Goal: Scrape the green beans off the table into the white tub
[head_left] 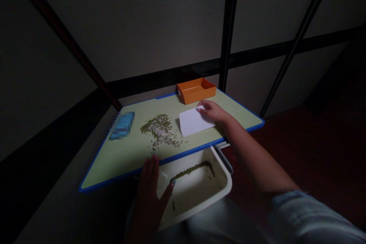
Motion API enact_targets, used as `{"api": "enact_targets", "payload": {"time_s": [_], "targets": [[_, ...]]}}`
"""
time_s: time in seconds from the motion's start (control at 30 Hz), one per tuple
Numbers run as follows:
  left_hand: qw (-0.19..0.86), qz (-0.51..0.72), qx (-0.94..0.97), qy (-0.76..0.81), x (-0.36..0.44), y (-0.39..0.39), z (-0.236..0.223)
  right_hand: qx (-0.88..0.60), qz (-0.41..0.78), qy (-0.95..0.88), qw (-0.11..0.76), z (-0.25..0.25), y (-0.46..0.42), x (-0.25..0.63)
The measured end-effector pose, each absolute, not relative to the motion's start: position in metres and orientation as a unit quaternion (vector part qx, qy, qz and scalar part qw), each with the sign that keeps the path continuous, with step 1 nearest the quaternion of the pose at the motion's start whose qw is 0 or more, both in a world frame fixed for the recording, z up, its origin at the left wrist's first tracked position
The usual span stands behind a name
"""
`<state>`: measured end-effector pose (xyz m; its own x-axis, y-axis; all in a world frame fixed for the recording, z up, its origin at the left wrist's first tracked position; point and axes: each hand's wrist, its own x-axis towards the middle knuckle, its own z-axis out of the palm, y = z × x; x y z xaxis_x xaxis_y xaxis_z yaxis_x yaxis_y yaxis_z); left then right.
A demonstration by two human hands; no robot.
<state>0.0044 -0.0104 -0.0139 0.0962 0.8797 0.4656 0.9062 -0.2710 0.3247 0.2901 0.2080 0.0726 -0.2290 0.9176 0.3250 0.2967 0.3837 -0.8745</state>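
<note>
Fingers of the right hand are closed on 1 white sheet, thumb on top at its far edge. Left hand: four fingers loosely together, thumb spread wide, nothing visible in the grip. Can't tell if its fingertips touch the table.

Using the pile as reference. Count 1, loose green and whitish grains mixed, too many to count, stragglers on the near side. It sits on 1 table, pale yellow-green top, blue edging.

Sheet: just right of the pile, tilted, near edge low. Left hand: on the near side of the pile, at the table edge.

1 orange tray: beyond the pile and to the right, on the table, open top. 1 blue item: left of the pile, pixelated, can't identify.

1 cream tub: nearer the person than the pile, below table level, partly under the edge. 1 band of green grains inside it, plus a few scattered bits.
</note>
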Motion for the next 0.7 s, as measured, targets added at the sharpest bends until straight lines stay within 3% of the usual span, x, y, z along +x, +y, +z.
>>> {"api": "enact_targets", "payload": {"time_s": [0.7], "targets": [[0.035, -0.296, -0.744, -0.598, 0.0037, -0.0089, -0.0142, -0.34, 0.401, -0.726, 0.443, 0.0706, 0.2057, 0.2878]]}}
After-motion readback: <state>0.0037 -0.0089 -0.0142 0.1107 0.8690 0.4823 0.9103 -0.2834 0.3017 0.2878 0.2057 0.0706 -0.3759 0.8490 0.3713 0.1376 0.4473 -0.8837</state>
